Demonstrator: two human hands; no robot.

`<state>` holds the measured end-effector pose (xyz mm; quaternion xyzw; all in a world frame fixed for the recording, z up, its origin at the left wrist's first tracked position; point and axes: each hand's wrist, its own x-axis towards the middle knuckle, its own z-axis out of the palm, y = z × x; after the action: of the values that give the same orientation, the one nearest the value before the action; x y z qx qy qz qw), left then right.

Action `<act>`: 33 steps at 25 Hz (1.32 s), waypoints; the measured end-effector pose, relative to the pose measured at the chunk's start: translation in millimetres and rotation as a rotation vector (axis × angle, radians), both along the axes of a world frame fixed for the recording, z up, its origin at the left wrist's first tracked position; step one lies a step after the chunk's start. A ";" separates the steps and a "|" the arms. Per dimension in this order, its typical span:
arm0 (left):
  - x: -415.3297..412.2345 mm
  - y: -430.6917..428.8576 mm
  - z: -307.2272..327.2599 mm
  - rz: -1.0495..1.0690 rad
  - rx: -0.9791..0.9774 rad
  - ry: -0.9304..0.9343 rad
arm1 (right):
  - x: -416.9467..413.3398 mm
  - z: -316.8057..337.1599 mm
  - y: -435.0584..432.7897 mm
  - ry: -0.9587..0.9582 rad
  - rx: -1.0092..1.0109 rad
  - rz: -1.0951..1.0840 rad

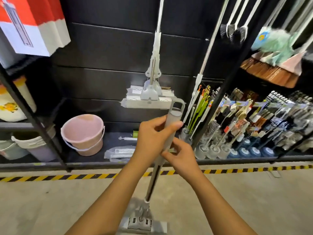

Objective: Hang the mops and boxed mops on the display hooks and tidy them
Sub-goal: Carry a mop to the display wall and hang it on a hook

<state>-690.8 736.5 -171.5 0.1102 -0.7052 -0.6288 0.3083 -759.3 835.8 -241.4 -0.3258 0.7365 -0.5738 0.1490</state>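
Your fingers curl round the grey mop (pixel 153 182): left hand (pixel 152 134) high under its hanging loop (pixel 178 106), right hand (pixel 180 156) just below. It stands upright, flat head on the floor (pixel 50 200), not yet hung. A hung mop (pixel 153 73) and boxed mops (pixel 33 26) are on the display.

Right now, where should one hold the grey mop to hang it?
Probably grip the grey mop on its thick upper handle, below the hanging loop, coming from the near side: the pole stands upright and the loop must stay free.
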 end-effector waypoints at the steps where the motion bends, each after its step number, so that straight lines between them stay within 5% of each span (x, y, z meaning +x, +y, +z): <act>1: -13.9 -11.3 20.0 -0.008 -0.036 0.027 | -13.6 18.4 -11.7 0.025 -0.036 -0.013; 8: -110.8 -96.7 171.3 0.108 -0.258 0.203 | -116.8 165.3 -111.4 0.271 -0.211 -0.007; 17: -259.1 -184.2 356.4 0.108 -0.267 0.239 | -280.3 348.6 -204.5 0.430 -0.319 0.073; 33: -420.8 -293.0 490.0 0.002 -0.348 0.348 | -433.9 480.5 -292.9 0.676 -0.392 -0.095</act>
<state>-1111.6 443.5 318.4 -0.0536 -0.7391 -0.5070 0.4402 -1193.1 542.9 239.1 -0.4843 0.6347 -0.5701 -0.1938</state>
